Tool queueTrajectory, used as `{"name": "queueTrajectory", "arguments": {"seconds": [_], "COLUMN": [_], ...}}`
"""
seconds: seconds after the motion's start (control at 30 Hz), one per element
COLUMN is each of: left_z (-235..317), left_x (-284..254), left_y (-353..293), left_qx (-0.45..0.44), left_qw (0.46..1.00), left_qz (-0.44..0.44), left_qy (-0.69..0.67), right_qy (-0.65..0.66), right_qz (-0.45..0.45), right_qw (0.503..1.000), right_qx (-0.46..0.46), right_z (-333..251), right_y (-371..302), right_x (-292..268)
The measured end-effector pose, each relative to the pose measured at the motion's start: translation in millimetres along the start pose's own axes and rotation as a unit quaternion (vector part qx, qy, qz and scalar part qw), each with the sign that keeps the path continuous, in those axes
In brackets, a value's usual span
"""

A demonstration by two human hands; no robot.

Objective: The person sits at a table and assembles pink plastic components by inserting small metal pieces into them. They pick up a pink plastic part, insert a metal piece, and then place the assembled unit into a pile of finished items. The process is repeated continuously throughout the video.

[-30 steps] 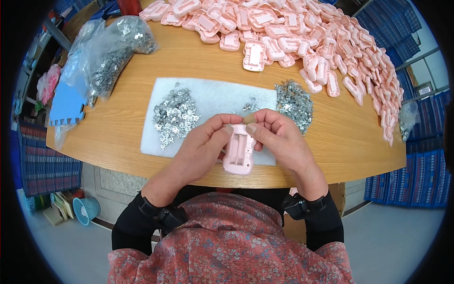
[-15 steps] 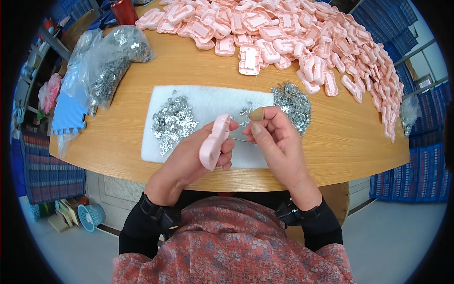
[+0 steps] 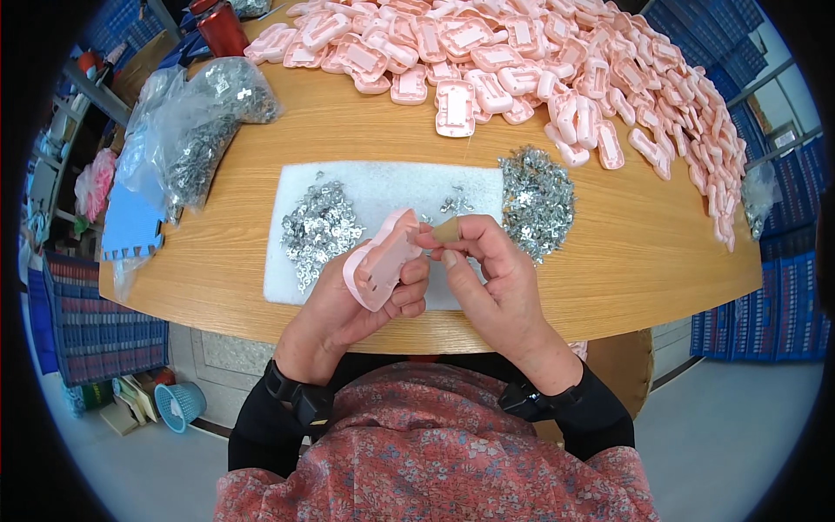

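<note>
My left hand (image 3: 323, 317) is closed around a pink plastic shell (image 3: 380, 268), tilted so that its hollow inner side shows. Close to the shell's upper end, my right hand (image 3: 504, 300) has its thumb and fingers bent in a pinch. A tan finger cot (image 3: 447, 230) covers one of its fingertips. Whatever lies in that pinch is too small or hidden to make out. Both hands are over a white foam sheet (image 3: 391, 178). Small bent metal pieces (image 3: 320, 228) are heaped on its left part, and a few more metal pieces (image 3: 457, 204) lie beyond my right hand.
Another heap of metal pieces (image 3: 537, 202) sits at the sheet's right edge. Many pink shells (image 3: 522, 52) cover the table's far and right side. Plastic bags of metal parts (image 3: 204, 139), a blue foam mat (image 3: 130, 222) and a red container (image 3: 223, 33) stand at left.
The shell has turned in my left hand from edge-on to showing its inside. My right hand has moved left, up to the shell.
</note>
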State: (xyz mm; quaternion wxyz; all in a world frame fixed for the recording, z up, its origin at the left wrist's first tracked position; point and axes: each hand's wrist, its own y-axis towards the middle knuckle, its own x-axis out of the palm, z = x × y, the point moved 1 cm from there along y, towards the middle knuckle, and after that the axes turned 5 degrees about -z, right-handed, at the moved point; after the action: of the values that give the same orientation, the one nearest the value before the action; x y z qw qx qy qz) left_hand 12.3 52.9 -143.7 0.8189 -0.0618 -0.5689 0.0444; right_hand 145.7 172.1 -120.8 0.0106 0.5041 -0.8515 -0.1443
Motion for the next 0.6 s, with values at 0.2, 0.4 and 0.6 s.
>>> {"name": "queueTrajectory", "arguments": {"seconds": [0.2, 0.4, 0.6], "left_z": [-1.0, -2.4, -15.6], "left_x": [7.4, 6.1, 28.0], "left_y": [2.2, 8.5, 13.4], "left_qx": [0.006, 0.06, 0.167], "left_qw": [0.998, 0.976, 0.848], "left_qz": [0.054, 0.105, 0.173], "left_qy": [0.038, 0.18, 0.473], "right_qy": [-0.196, -0.201, -0.016], "right_qz": [-0.036, -0.05, -0.01], "right_qw": [0.978, 0.976, 0.996], "right_qx": [-0.064, -0.071, 0.085], "right_z": [-6.0, -9.0, -17.6], "right_y": [0.1, -4.1, -26.8], "right_x": [-0.3, -8.1, -20.4]}}
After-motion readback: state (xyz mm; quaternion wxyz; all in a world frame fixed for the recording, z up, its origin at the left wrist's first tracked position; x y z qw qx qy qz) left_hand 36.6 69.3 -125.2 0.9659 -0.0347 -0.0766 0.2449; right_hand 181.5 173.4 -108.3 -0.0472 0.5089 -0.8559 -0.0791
